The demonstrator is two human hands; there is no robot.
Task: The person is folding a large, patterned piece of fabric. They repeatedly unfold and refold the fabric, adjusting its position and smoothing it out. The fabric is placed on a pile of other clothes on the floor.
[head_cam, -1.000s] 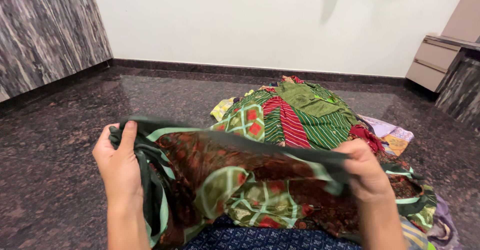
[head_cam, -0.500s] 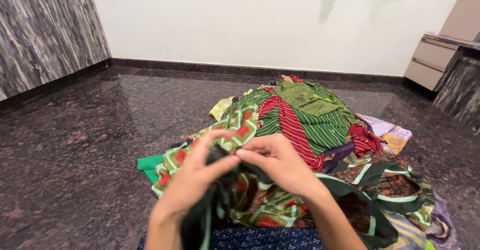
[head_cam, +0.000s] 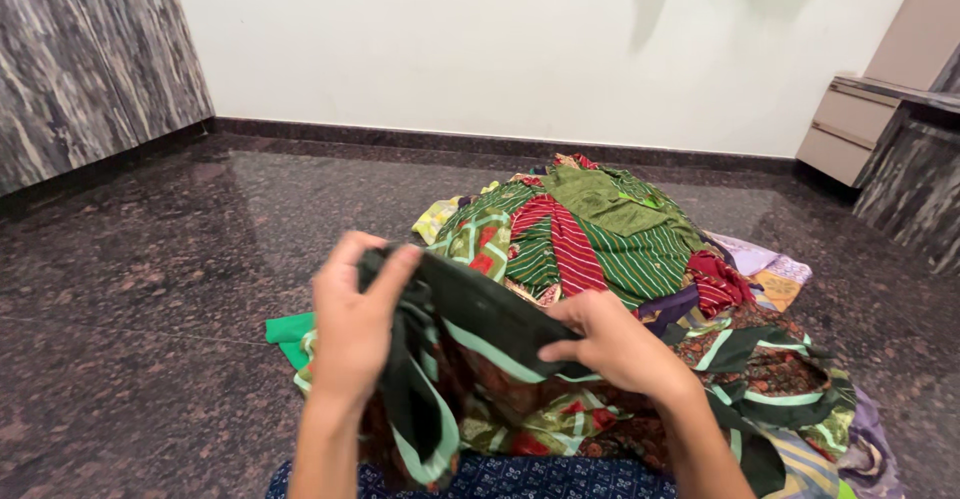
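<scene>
Forearms cut off at bottom edge, patterned cloth [head_cam: 520, 399] lower folds hidden behind hands, cabinet [head_cam: 860, 129] cropped right

held cloth [head_cam: 480, 329]: dark green border with a pale mint stripe; brown, red and green print inside
pile of clothes [head_cam: 610, 229]: green with thin white stripes, a red striped band, olive green on top, yellow and lilac at the edges
floor [head_cam: 150, 289]: dark speckled brown-black stone, glossy
wall [head_cam: 500, 49]: plain off-white
side panel [head_cam: 80, 69]: grey, streaked marble pattern
lap fabric [head_cam: 560, 479]: navy blue with small pale dots
</scene>
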